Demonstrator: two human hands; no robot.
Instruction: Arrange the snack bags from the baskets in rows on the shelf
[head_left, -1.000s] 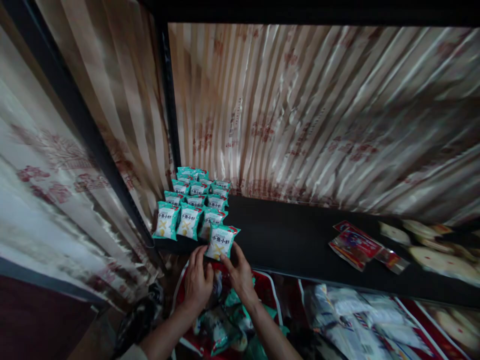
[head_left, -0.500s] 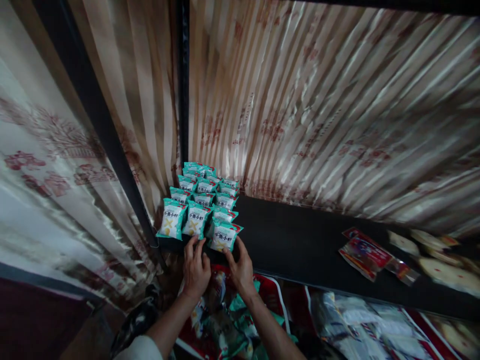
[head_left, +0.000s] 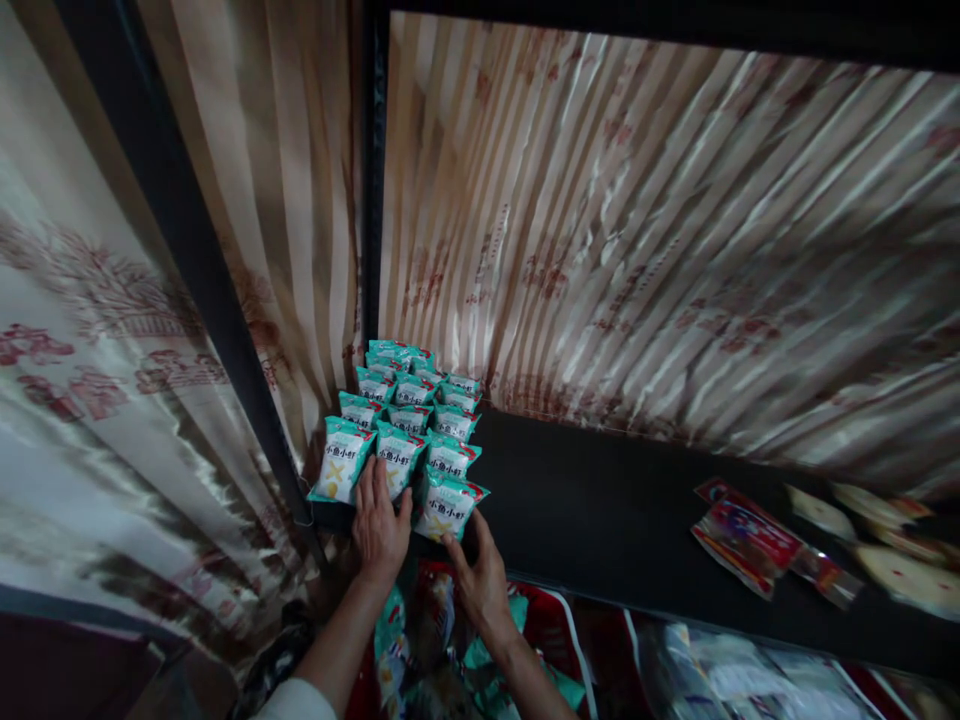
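Rows of small teal-and-white snack bags stand propped upright at the left end of a black shelf. My left hand lies with its fingers against the lower front of the middle front bag. At the front right, my right hand has its thumb on the lower face of another snack bag and its fingers around that bag's right edge. Some fingertips are hidden behind it.
Beneath the shelf edge, a red basket holds more snack bags. Another basket with clear-wrapped packs stands to its right. Red packets and pale packs lie on the shelf's right. A dark post and curtains enclose the corner.
My left hand has moved up and left from the bag's lower edge onto the middle front bag. My right hand stays at the right front bag. The whole view has shifted slightly downward.
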